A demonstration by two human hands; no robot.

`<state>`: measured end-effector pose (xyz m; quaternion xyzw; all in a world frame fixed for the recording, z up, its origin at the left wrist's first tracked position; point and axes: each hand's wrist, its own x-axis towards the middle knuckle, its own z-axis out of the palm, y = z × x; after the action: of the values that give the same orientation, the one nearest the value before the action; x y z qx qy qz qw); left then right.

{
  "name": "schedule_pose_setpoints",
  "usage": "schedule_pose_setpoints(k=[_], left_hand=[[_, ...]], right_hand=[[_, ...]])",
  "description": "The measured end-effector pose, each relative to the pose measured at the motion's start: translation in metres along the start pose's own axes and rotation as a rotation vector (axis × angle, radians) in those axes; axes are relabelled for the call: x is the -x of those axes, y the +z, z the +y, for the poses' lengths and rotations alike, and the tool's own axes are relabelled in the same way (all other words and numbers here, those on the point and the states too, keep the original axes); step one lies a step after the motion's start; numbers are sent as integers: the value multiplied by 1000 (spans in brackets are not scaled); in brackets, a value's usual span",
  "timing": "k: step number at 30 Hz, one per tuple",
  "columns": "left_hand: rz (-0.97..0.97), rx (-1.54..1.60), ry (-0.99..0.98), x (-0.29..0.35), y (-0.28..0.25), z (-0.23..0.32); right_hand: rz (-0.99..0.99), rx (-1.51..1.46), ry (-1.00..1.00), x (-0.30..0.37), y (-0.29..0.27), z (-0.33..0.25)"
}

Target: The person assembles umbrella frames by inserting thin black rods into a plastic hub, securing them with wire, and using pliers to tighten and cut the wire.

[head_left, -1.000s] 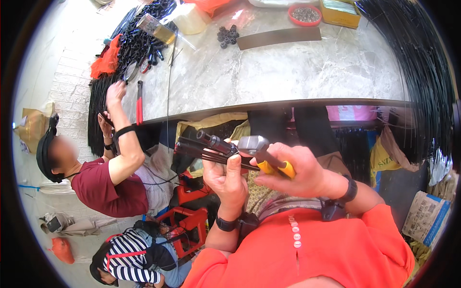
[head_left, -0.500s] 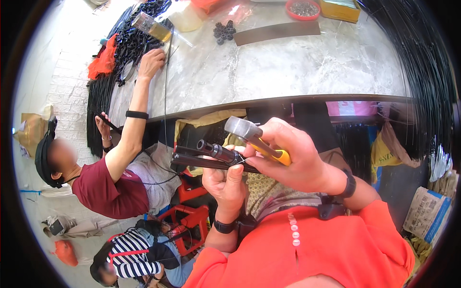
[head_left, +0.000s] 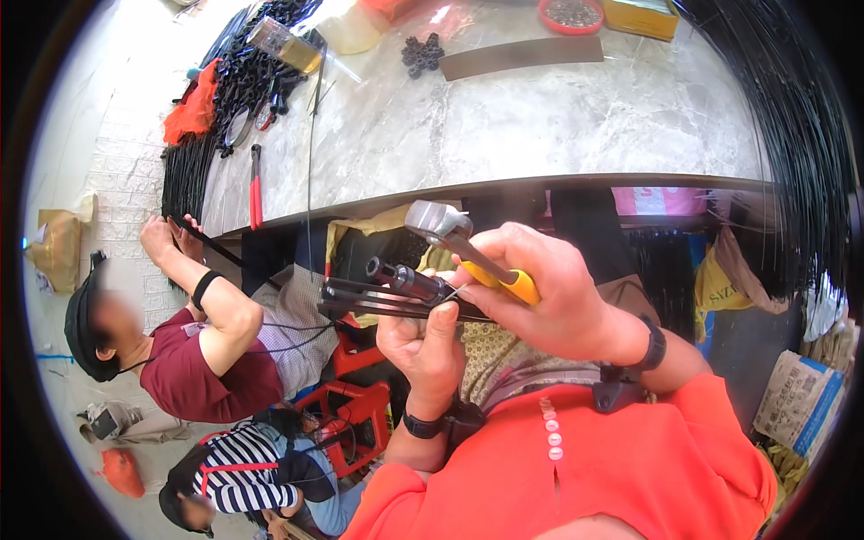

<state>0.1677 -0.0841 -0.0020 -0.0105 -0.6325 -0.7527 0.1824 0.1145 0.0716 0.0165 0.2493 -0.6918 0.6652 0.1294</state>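
Left hand [head_left: 421, 353] gripping black tube [head_left: 409, 280] tight, pointing left lengthwise | right hand [head_left: 556, 283] clutching yellow-handled metal tool [head_left: 438, 221], hiding black rods' ends

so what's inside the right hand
A yellow-handled tool: its metal head and some handle show. The rest, and anything else gripped there, is covered by the hand.

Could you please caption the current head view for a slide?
Left hand holds black rods; right hand holds a yellow-handled tool.
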Motion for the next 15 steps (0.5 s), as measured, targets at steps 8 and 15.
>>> schedule_pose_setpoints(k=[8,15], left_hand=[[105,1,32,-2,1,-9],[102,-2,37,-9,8,-7]], right_hand=[[-48,11,-26,9,3,-1],[-105,-36,9,9,1,3]])
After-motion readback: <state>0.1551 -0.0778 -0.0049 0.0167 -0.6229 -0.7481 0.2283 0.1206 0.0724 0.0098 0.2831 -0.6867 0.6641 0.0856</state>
